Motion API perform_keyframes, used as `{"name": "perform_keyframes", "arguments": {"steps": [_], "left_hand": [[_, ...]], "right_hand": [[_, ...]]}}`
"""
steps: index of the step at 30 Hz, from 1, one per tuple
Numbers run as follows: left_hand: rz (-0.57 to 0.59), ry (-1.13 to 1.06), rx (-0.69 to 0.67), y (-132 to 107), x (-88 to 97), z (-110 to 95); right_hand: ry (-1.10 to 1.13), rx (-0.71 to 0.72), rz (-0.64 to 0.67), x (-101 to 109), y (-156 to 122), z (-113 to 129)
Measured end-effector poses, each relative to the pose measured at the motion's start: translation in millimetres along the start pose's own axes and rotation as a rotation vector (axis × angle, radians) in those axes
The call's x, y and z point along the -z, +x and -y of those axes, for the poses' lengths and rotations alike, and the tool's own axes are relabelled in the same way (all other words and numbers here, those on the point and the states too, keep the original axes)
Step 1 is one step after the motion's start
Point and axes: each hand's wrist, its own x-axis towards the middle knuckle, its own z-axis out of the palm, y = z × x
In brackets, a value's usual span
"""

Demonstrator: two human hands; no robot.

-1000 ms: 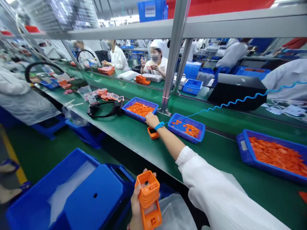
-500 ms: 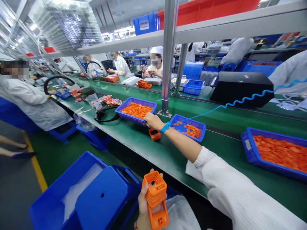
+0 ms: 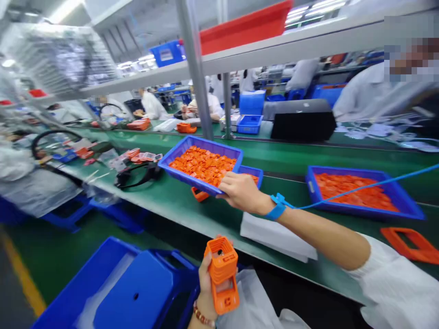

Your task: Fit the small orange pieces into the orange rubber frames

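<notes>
right hand (image 3: 243, 193) partly closed on rim of blue tray (image 3: 206, 144) heaped with orange pieces (image 3: 202, 167), center; left hand (image 3: 209, 288) wrapped around stacked orange plastic frames (image 3: 222, 260), bottom center.

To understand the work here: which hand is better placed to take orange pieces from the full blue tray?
Probably the right: the right hand is at the rim of the blue tray, while the left hand is occupied holding the orange stacked frames.
</notes>
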Motion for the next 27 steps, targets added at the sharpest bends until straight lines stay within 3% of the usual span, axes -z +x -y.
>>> {"name": "perform_keyframes", "arguments": {"steps": [4, 11, 15, 20, 27], "left_hand": [[0.140, 0.012, 0.097, 20.6, -3.1, 18.6], [0.211, 0.070, 0.265, 41.3, -19.6, 56.3], [0.216, 0.092, 0.275, 39.8, -23.5, 64.3], [0.196, 0.112, 0.248, 35.0, -14.8, 53.3], [0.132, 0.131, 0.212, 34.4, -15.9, 43.2]], "right_hand": [[-0.087, -0.136, 0.043, 16.0, -49.2, 0.7], [-0.216, -0.490, 0.075, 23.1, -111.2, -28.6], [-0.237, -0.693, 0.071, 8.6, -114.3, -46.0], [-0.222, -0.853, 0.124, -17.7, -109.2, -60.0], [-0.213, -0.917, 0.167, -29.7, -112.6, -66.0]]}}
